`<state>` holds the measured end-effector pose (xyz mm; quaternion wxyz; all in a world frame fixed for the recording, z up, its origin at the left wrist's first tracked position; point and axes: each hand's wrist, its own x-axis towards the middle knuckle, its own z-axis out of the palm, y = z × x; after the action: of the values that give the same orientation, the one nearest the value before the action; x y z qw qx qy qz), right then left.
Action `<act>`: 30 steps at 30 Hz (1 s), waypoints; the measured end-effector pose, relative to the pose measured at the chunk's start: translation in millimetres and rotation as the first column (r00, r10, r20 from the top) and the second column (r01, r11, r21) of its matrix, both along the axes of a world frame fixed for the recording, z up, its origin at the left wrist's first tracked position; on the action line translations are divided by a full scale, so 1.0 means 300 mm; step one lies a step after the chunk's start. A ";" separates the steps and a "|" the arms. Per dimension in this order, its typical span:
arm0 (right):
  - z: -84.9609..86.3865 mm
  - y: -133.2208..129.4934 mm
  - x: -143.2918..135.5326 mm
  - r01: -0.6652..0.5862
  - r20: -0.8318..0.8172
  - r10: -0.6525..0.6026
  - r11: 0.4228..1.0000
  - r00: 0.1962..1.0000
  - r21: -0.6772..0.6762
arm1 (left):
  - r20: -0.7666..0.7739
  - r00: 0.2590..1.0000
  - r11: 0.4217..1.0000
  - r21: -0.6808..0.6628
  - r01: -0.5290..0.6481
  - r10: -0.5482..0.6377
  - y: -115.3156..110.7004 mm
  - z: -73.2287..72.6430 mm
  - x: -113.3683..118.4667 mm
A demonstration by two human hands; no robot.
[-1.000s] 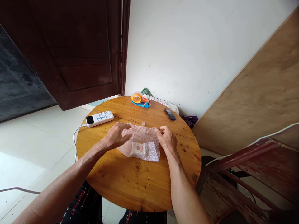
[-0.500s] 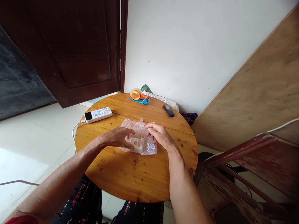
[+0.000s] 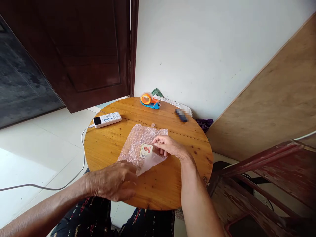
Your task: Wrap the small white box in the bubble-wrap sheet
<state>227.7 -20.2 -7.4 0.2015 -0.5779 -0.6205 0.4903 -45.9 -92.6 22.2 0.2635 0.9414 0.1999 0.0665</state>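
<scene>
A small cream box with a red label [image 3: 146,150] lies on a spread sheet of pinkish bubble wrap [image 3: 134,144] on the round wooden table [image 3: 158,194]. My right hand [image 3: 168,146] is over the wrap's right side, just beside the box, fingers curled together; what they grip, if anything, is hidden. Near the wrap's front left edge is my left hand [image 3: 116,180], blurred by motion. Its fingers point right, and whether they touch the wrap is unclear.
An orange and blue tape dispenser [image 3: 150,100] stands at the table's back. A white device [image 3: 107,119] with a cable lies at the left, and a dark pixelated object [image 3: 181,115] at the back right. A dark door [image 3: 91,56] is behind.
My left hand has moved toward me and away from the box. The bubble wrap has been unfolded, leaving the box uncovered. My right hand stays near the wrap's right side. The view has shifted slightly.
</scene>
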 end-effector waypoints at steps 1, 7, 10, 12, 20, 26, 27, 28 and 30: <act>0.002 -0.002 0.000 -0.017 -0.002 0.017 1.000 1.000 -0.008 | 0.048 0.997 0.997 -0.039 -0.062 0.064 0.014 0.001 0.003; 0.009 -0.011 0.014 -0.110 -0.066 0.109 0.994 0.992 -0.015 | 0.257 0.779 0.805 0.002 -0.593 0.572 0.174 -0.045 0.097; 0.019 -0.016 0.012 -0.187 -0.013 0.188 0.979 0.982 0.078 | 0.234 0.785 0.807 0.005 -0.590 0.573 0.202 -0.092 0.134; 0.035 -0.027 -0.001 -0.233 0.101 0.221 0.963 0.970 0.134 | 0.251 0.803 0.833 -0.020 -0.553 0.540 0.192 -0.122 0.142; 0.087 -0.130 -0.109 -0.304 0.544 0.088 0.897 0.835 0.322 | 0.249 0.787 0.824 -0.226 -0.520 0.564 0.127 -0.210 0.148; 0.095 -0.210 -0.081 -0.144 0.431 -0.034 0.916 0.902 0.375 | 0.232 0.773 0.798 -0.312 -0.515 0.590 0.099 -0.176 0.145; 0.101 -0.225 -0.059 -0.091 0.402 -0.076 0.920 0.912 0.381 | 0.226 0.769 0.787 -0.349 -0.509 0.598 0.101 -0.172 0.142; 0.107 -0.241 -0.033 -0.034 0.382 -0.132 0.917 0.915 0.398 | 0.219 0.765 0.778 -0.362 -0.514 0.606 0.104 -0.169 0.142; 0.114 -0.270 0.028 0.082 0.356 -0.271 0.881 0.894 0.466 | 0.193 0.773 0.788 -0.289 -0.544 0.605 0.111 -0.171 0.150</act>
<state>236.0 -101.1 26.8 0.2363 -0.6625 -0.6865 0.1842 -0.9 -59.3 -29.1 0.3562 0.7811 0.4467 0.2520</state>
